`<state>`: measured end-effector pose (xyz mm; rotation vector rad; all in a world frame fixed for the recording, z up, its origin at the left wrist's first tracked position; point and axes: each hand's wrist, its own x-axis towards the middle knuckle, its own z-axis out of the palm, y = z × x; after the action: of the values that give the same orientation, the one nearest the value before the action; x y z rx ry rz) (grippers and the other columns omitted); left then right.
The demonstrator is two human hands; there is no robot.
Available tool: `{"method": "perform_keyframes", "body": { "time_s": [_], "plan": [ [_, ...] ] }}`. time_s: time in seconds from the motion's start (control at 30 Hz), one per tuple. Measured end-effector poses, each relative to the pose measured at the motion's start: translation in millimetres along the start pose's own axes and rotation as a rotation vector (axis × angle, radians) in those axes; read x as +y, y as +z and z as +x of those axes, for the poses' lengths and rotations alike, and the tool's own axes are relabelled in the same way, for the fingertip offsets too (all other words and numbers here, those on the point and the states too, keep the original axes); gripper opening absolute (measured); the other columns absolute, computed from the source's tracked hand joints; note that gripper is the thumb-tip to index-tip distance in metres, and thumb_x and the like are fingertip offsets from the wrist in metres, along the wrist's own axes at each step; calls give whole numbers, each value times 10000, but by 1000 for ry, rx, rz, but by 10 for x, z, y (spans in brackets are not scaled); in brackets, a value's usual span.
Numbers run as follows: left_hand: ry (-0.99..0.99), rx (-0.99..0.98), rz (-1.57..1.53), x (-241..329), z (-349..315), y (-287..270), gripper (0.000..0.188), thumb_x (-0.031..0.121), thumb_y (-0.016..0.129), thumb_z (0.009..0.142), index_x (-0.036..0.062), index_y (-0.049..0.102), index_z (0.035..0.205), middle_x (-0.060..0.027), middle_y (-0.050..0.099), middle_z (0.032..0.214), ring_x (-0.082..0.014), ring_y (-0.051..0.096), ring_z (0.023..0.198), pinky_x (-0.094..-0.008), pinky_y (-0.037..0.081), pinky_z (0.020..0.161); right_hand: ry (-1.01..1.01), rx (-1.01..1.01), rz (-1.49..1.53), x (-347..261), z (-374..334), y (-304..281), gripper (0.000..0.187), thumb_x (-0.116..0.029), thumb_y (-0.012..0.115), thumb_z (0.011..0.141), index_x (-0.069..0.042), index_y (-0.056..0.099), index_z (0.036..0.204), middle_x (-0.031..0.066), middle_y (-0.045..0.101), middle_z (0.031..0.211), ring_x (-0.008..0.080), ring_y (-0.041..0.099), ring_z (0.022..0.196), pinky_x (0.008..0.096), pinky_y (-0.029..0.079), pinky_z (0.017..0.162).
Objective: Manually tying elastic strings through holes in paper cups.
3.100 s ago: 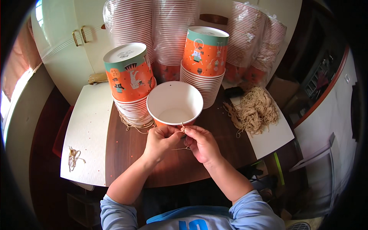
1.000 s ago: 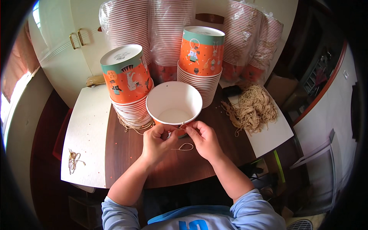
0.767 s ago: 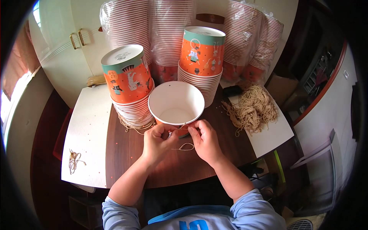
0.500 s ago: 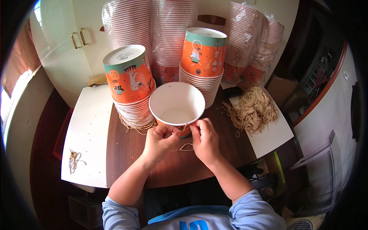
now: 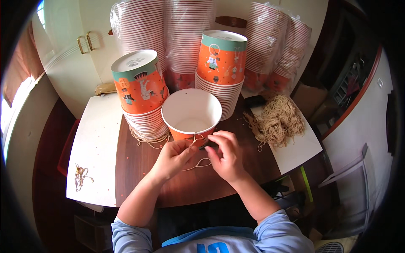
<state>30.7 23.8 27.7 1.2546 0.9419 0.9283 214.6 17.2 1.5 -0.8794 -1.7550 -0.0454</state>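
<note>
An open orange paper bucket (image 5: 191, 114) with a white inside stands upright on the dark wooden table (image 5: 139, 168). A thin beige string (image 5: 197, 162) runs from the bucket's near rim down into a loop between my hands. My left hand (image 5: 173, 158) pinches the string just below the rim. My right hand (image 5: 225, 154) holds the string's other part along with a small dark tool, right beside the bucket's near wall.
Two stacks of upside-down orange buckets (image 5: 137, 90) (image 5: 220, 63) stand behind the open one. Wrapped sleeves of buckets (image 5: 181, 38) line the back. A pile of beige strings (image 5: 278, 120) lies on white paper at right. A white sheet (image 5: 95, 147) with a string scrap lies at left.
Both hands have stayed at the bucket's near rim, shifting slightly. The string loop between them has changed shape, and the bucket has barely moved.
</note>
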Motion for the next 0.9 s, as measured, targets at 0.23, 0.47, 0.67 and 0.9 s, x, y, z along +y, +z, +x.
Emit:
{"method": "perform_keyframes", "body": {
  "time_s": [0.23,0.47,0.67,0.9],
  "plan": [
    [252,-122,378,146,-140,-18,181,115,546,926,-34,640,883,-4,574,690,-55,502,620,-235,422,549,-297,-131,-153,-30,132,0,407,-55,675,720,-108,642,1122,98,534,1191,152,501,638,283,443,619],
    [468,-263,500,240,-213,-85,89,30,583,854,-41,637,858,-112,634,718,-182,594,644,-282,483,637,-370,-91,-36,-27,156,24,251,-43,687,695,-61,668,945,82,611,1033,182,604,731,305,481,615],
    [411,-497,268,297,-302,-164,124,59,575,877,-27,664,879,-92,663,775,-152,616,735,-268,486,705,-194,18,-7,9,193,65,230,26,720,694,-75,675,896,55,654,939,218,640,684,300,535,587],
    [284,-578,-29,242,-211,-361,193,133,589,915,-44,666,902,-71,671,818,-123,611,748,-264,496,712,-10,-230,299,127,405,-238,119,31,689,758,-26,644,853,86,660,845,198,660,773,282,528,678]
  ]
}}
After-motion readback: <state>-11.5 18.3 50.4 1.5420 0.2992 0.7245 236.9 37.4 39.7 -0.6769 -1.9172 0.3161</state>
